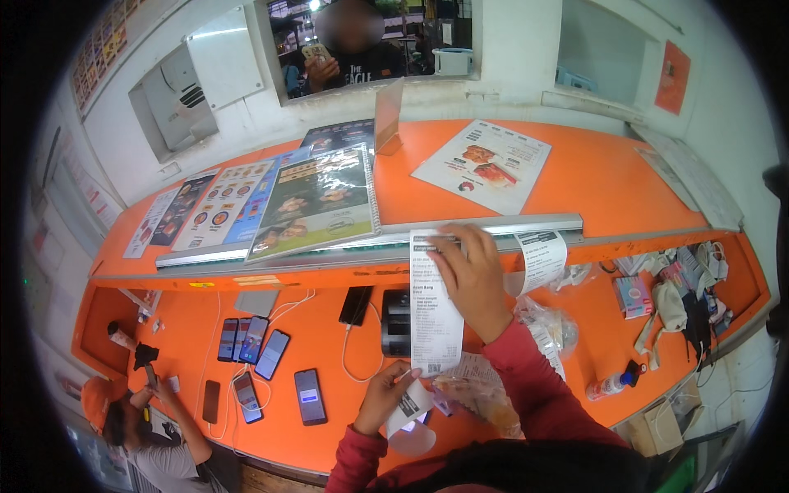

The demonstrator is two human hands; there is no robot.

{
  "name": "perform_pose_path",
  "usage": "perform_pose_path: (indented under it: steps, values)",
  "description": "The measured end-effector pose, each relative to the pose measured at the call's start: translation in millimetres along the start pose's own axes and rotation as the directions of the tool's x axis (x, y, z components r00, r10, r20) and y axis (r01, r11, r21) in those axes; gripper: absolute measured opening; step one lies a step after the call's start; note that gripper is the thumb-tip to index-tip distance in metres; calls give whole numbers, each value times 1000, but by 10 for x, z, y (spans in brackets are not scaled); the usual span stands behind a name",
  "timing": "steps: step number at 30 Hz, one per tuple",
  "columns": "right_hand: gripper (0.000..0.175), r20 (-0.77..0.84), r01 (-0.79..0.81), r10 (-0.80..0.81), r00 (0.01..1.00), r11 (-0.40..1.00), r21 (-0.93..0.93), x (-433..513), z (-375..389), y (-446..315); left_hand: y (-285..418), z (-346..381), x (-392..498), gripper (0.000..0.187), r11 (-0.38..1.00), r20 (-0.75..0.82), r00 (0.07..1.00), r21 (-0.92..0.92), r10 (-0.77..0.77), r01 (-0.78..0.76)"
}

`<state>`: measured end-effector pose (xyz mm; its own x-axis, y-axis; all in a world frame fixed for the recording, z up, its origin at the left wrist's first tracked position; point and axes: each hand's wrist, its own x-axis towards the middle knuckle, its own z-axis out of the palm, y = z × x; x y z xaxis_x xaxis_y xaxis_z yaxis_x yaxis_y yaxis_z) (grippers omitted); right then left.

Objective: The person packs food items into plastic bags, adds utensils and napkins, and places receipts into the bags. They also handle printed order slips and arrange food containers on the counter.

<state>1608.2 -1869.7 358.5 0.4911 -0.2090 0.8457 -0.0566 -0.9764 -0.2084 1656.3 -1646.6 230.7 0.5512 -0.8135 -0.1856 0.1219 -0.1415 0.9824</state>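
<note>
A long printed paper receipt (436, 326) hangs upright before me, its top end at the metal rail (536, 225) along the shelf edge. My right hand (471, 277) holds it near the top, fingertips on its face. Lower down, my left hand (385, 397) pinches its bottom left corner. A curled paper strip (408, 408) hangs below that hand; I cannot tell whether it joins the receipt. Another receipt (543, 262) hangs from the rail to the right. Behind the long one, a black boxy device (394, 323) is partly hidden. A clear plastic bag (484, 397) lies beneath my right forearm.
Several smartphones (309, 397) and white cables cover the counter's left. Laminated menus (320, 200) lie on the upper shelf. A bottle (607, 387) stands at right. A co-worker (154, 425) is at lower left; another person (354, 61) holds a phone beyond the window.
</note>
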Motion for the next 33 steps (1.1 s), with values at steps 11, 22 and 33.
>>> perform_pose_path:
  steps: [11, 22, 33]
  values:
    - [39, 40, 50, -52, 998, 998, 43, -90, 63, -2, -374, -200, -227, 23, 998, 44, 997, -33, -57, 59]
    - [51, 122, -30, 28, 992, 999, 19, -70, -31, -73, -397, -396, -363, 22, 998, -100, 993, 30, -57, 60]
    - [57, 148, -45, 38, 988, 998, 38, -99, -38, -79, -503, -354, -301, 22, 1000, -59, 998, 21, -11, 12]
